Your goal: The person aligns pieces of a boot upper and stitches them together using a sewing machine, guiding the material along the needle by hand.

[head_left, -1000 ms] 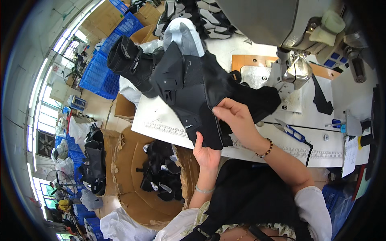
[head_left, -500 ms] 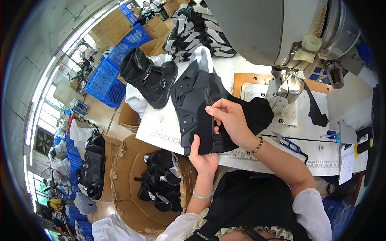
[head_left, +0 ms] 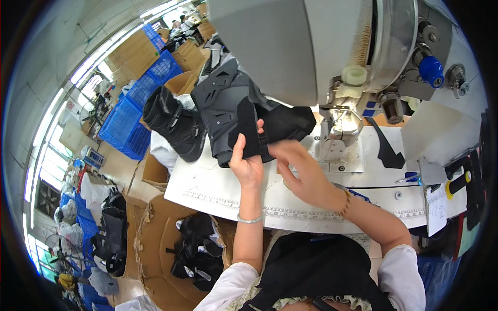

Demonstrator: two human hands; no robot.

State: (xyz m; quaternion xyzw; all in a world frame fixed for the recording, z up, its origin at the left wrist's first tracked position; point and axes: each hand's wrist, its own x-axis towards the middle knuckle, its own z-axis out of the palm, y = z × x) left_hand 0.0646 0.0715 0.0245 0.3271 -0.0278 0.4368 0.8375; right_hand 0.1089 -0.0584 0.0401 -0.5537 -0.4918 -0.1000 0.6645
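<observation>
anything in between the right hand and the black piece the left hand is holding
Nothing visible stands between the right hand and the black piece; the hand is blurred right at the piece's near edge, so contact is unclear. The left hand grips that edge farther left, leaving the right hand's side unblocked.

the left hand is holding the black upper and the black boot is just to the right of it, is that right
Not quite: in the head view the black boot is to the left of the black upper, not the right. The left hand is indeed holding the upper.
</observation>
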